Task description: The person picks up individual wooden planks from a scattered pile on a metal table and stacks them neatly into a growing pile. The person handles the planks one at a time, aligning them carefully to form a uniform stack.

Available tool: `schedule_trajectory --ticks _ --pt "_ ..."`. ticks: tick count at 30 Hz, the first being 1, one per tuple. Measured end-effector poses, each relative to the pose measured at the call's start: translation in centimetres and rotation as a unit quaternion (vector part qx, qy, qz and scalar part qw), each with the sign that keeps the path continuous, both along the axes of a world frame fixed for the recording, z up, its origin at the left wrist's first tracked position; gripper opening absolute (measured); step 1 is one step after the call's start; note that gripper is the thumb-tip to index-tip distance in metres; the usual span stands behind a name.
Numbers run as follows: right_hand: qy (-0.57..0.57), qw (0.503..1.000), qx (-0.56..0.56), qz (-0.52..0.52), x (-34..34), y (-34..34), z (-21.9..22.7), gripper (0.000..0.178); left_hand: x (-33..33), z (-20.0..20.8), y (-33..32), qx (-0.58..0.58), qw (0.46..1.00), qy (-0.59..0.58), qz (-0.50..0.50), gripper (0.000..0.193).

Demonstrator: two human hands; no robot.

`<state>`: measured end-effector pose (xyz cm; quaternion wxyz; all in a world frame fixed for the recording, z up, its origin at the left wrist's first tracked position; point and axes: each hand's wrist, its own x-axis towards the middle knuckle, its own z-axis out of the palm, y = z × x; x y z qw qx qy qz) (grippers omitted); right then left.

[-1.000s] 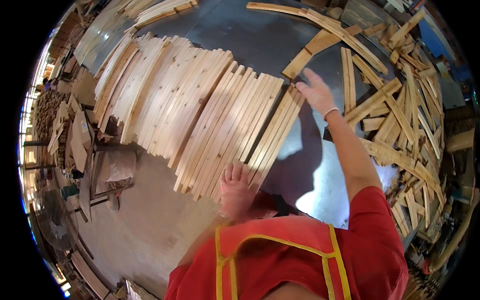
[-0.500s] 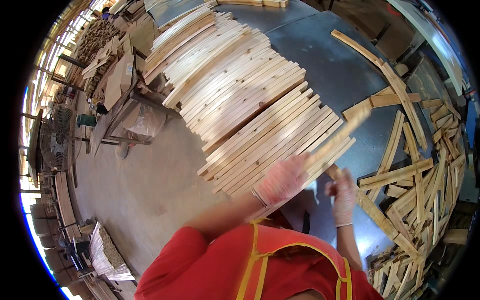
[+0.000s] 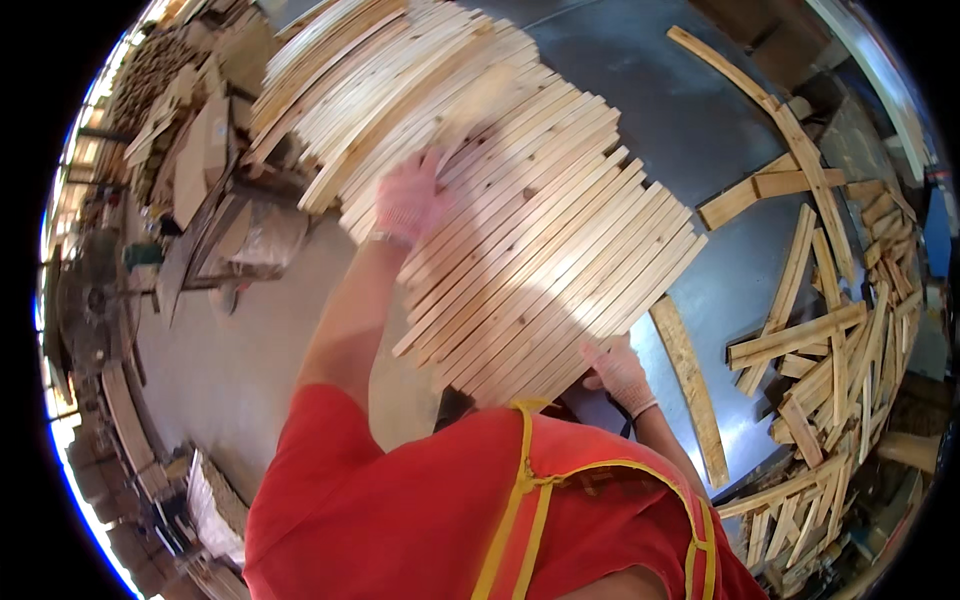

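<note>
Many pale wooden slats [image 3: 540,250] lie side by side in a long row on the dark metal table [image 3: 640,110]. My left hand [image 3: 412,197], in a pinkish knit glove, is over the left side of the row. It is closed on a wooden slat [image 3: 480,98], whose far end is smeared by motion. At the near right corner of the row is my gloved right hand [image 3: 620,375]. Its fingers touch the edge of the nearest slats, with the thumb apart from them. A darker, rough slat [image 3: 692,390] lies alone just right of that hand.
Loose slats lie crossed [image 3: 800,340] on the table's right side, beside a heap of offcuts [image 3: 880,370]. A bench with cardboard [image 3: 205,150] stands at the far left, with a fan [image 3: 85,300] nearer. The floor [image 3: 260,370] shows left of the row.
My left hand has swung far left over the row with a slat. My right hand has let go of the rough slat and moved left to the row's near corner.
</note>
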<state>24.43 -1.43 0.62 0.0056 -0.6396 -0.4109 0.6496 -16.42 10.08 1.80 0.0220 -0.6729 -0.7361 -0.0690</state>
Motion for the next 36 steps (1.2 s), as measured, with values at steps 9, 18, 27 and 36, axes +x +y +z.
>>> schedule_trajectory --ticks 9,18,27,36 --pt "0.010 0.998 -0.004 -0.066 -5.6 4.4 -1.5 0.086 -7.6 -2.9 4.6 0.051 0.997 0.023 -0.044 0.057" --pt "0.097 0.984 0.050 -0.139 -23.5 17.2 1.0 0.080 -21.1 0.5 3.4 0.010 0.993 -0.056 0.099 0.066" --pt "0.127 0.934 0.220 -0.251 -15.1 13.1 -1.8 0.082 -21.8 -4.8 -7.0 0.020 0.586 -0.570 0.576 0.054" --pt "-0.445 0.880 0.145 0.079 11.3 0.4 0.0 0.090 -26.7 -3.4 -8.8 -0.074 0.440 -0.836 0.319 0.041"
